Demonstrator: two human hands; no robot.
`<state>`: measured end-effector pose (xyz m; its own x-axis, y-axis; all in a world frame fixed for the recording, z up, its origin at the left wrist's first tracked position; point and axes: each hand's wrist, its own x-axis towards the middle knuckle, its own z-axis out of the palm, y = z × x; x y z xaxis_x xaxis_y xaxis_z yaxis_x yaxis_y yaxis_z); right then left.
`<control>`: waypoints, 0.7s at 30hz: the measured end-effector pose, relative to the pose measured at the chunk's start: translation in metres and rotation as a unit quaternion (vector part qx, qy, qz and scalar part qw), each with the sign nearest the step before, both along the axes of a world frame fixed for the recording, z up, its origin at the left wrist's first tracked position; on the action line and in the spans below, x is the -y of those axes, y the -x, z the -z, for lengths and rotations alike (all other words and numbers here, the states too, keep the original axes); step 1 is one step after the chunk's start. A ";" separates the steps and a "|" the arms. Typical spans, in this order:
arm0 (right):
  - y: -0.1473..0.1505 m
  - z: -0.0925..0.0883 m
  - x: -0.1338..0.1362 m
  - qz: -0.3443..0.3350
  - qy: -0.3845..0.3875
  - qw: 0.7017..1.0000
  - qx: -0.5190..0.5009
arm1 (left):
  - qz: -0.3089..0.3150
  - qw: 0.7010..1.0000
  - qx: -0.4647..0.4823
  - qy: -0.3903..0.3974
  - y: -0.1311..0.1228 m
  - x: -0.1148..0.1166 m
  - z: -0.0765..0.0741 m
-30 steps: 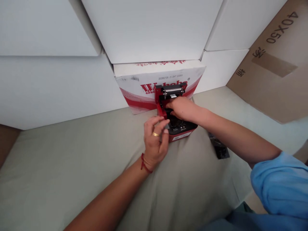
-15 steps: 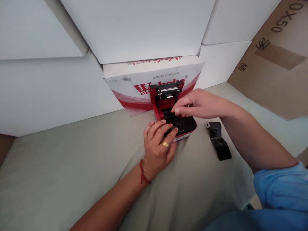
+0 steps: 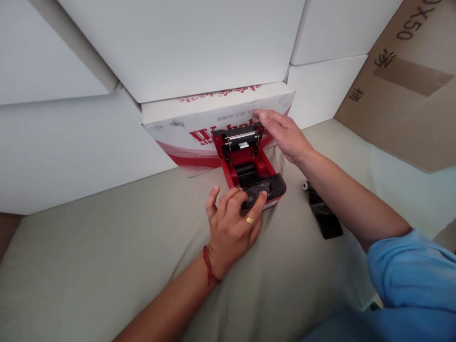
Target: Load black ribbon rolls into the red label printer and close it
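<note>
A small red-and-black label printer (image 3: 269,164) stands with its lid (image 3: 238,136) raised. Inside lies a black roll (image 3: 245,172), its shiny black film (image 3: 259,189) drawn out over the front edge. My left hand (image 3: 233,223), with a gold ring and red cord bracelet, has its fingers closed on the film at that edge. My right hand (image 3: 285,135) is at the lid's upper right corner, fingers stretched out; whether they touch the lid's back I cannot tell. A second black roll (image 3: 326,216), partly unrolled, lies to the right, partly behind my right forearm.
Behind the printer a white-and-red printed carton (image 3: 171,137) leans against stacked white boxes (image 3: 199,47). A brown cardboard box (image 3: 402,104) with black lettering stands at the right. A pale greenish cloth (image 3: 107,242) covers the surface.
My right hand has left the printer's inside and moved up to the raised lid, uncovering the roll and film. My left hand stays at the front edge, its fingers shifted slightly. The view has shifted slightly.
</note>
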<state>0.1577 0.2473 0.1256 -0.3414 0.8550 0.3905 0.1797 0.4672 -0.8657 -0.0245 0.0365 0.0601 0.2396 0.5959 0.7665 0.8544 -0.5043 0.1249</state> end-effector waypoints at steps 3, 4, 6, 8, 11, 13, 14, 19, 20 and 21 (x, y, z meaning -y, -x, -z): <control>0.005 -0.002 0.007 -0.020 0.017 1.000 -0.013 | -0.027 0.999 -0.016 0.011 -0.005 0.002 -0.002; 0.006 -0.003 0.008 -0.025 0.016 0.999 -0.013 | -0.031 0.999 -0.017 0.012 -0.006 0.003 -0.003; 0.005 -0.003 0.009 -0.034 0.015 0.999 -0.013 | -0.035 0.999 -0.017 0.012 -0.008 0.004 -0.004; 0.004 -0.002 0.010 -0.042 0.016 0.999 -0.013 | -0.030 0.999 -0.013 0.004 -0.010 0.005 -0.005; 0.003 -0.002 0.012 -0.037 0.008 0.999 -0.003 | -0.009 1.000 -0.018 -0.011 -0.011 0.006 -0.007; 0.004 -0.002 0.015 -0.029 -0.003 1.000 0.008 | 0.002 1.000 -0.026 -0.010 -0.011 0.007 -0.010; 0.004 -0.003 0.017 -0.026 -0.007 1.000 0.012 | 0.007 1.000 -0.029 -0.007 -0.010 0.007 -0.011; -0.003 -0.005 0.032 -0.032 -0.014 0.999 0.019 | 0.023 0.999 -0.046 0.001 -0.007 0.008 -0.020; -0.006 -0.005 0.036 -0.036 -0.015 0.999 0.025 | 0.026 0.998 -0.049 0.002 -0.007 0.008 -0.021; -0.010 -0.006 0.041 -0.041 -0.017 0.999 0.031 | 0.028 0.998 -0.052 0.002 -0.007 0.008 -0.022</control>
